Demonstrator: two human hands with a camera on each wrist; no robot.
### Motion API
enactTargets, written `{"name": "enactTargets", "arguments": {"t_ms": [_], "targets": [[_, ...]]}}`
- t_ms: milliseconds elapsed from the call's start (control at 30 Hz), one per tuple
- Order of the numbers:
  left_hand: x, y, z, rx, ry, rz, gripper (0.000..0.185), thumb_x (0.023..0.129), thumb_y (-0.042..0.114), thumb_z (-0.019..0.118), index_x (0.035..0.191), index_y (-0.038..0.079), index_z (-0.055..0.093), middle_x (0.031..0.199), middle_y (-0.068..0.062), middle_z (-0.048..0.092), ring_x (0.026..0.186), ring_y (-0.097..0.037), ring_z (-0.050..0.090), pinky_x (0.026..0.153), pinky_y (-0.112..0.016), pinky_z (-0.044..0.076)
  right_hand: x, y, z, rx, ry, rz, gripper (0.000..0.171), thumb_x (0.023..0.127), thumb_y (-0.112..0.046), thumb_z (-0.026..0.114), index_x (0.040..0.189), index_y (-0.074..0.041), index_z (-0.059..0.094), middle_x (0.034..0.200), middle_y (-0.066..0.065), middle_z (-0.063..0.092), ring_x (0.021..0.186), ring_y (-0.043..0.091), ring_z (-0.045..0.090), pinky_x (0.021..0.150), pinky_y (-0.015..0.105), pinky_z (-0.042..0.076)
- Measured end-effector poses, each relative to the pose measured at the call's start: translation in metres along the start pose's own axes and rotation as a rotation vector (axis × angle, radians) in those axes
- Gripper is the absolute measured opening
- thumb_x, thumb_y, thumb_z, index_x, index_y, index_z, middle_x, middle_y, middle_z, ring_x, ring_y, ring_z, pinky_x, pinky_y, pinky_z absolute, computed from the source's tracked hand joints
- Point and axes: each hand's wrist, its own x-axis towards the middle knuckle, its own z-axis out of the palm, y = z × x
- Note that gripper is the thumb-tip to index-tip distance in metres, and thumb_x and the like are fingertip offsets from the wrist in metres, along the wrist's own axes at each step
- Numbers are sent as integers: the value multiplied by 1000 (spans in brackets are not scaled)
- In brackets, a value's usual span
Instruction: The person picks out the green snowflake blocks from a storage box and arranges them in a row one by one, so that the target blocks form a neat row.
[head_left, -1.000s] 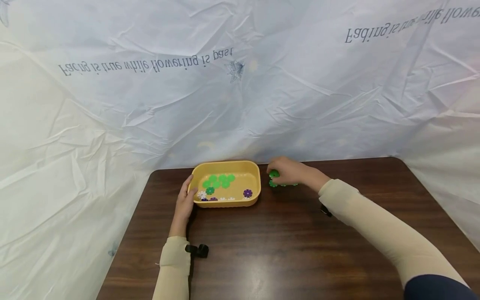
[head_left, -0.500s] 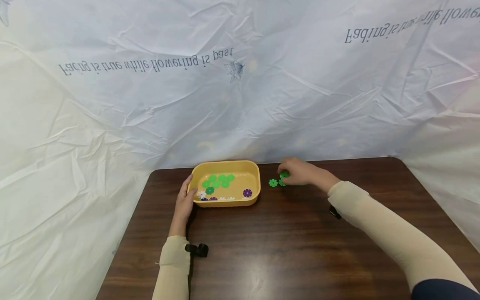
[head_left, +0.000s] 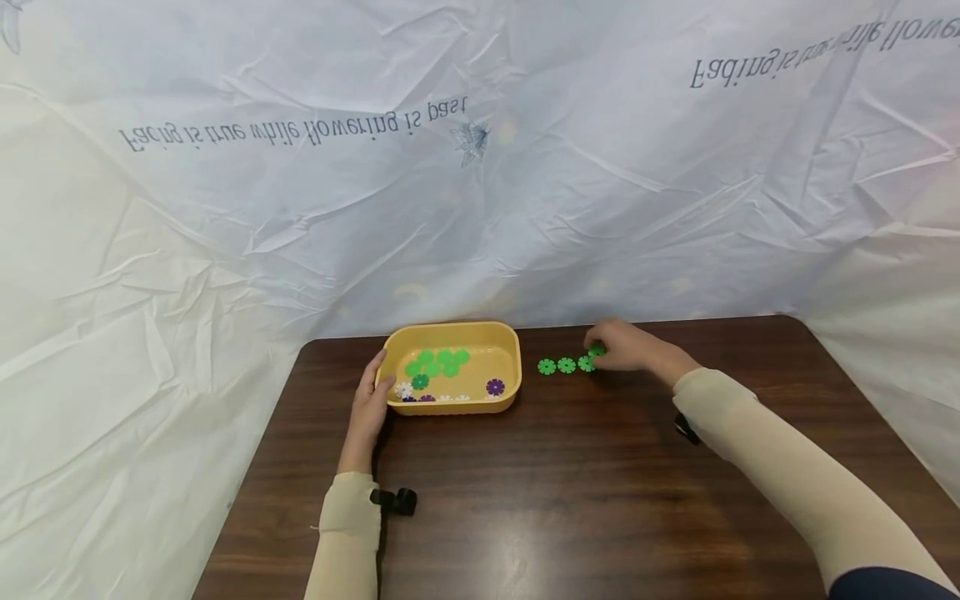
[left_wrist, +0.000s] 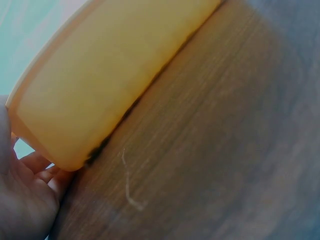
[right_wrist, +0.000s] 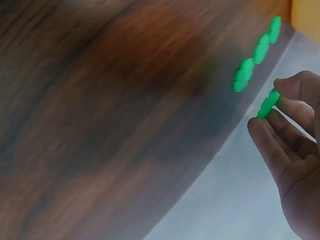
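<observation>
My left hand (head_left: 369, 403) grips the left end of a yellow plastic tray (head_left: 510, 398), thumb over the rim; in the left wrist view its fingers (left_wrist: 37, 162) curl round the tray's corner. Between the thumb and fingers of my right hand (head_left: 626, 344), a green flower-shaped disc (right_wrist: 269, 104) is pinched. Just beneath and left of it, several more green flower-shaped discs lie in a row on the table, the leftmost disc (head_left: 546, 366) near the tray. Inside the tray are light green discs (head_left: 432, 367), a darker green disc (head_left: 420, 382), white discs (head_left: 403, 389) and purple discs (head_left: 495, 387).
The dark wood-grain table (head_left: 525, 492) runs back to a wrinkled white sheet (head_left: 480, 208) printed with lettering. The tray and the row of discs sit close to the table's far edge. A black camera strap (head_left: 393, 501) circles the left wrist.
My right hand has moved right along the row with the green disc pinched, uncovering the discs on the table. The left hand and the tray have stayed in place.
</observation>
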Motion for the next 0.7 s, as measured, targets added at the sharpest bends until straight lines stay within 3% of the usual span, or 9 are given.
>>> {"name": "enactTargets", "arguments": {"t_ms": [233, 400, 700], "targets": [[-1, -5, 2, 25, 36, 24, 53, 103, 26, 49, 153, 30, 36, 160, 3, 26, 147, -20, 22, 118, -46, 19, -5, 13, 11, -57, -38, 16, 21, 87, -8, 67, 106, -2, 71, 104, 10, 66, 91, 24, 61, 77, 43, 52], [-2, -6, 3, 26, 49, 35, 53, 102, 27, 50, 153, 30, 36, 160, 2, 27, 147, -22, 22, 117, -48, 19, -6, 19, 15, -50, -40, 36, 24, 87, -8, 68, 109, 0, 70, 109, 13, 66, 95, 28, 62, 78, 45, 52], [-1, -3, 2, 13, 16, 30, 53, 104, 25, 47, 155, 29, 32, 161, 3, 23, 148, -20, 18, 118, -48, 16, -9, 28, 18, -25, -51, 50, 10, 87, -6, 68, 96, -5, 70, 98, 7, 64, 82, 20, 58, 70, 39, 50]]}}
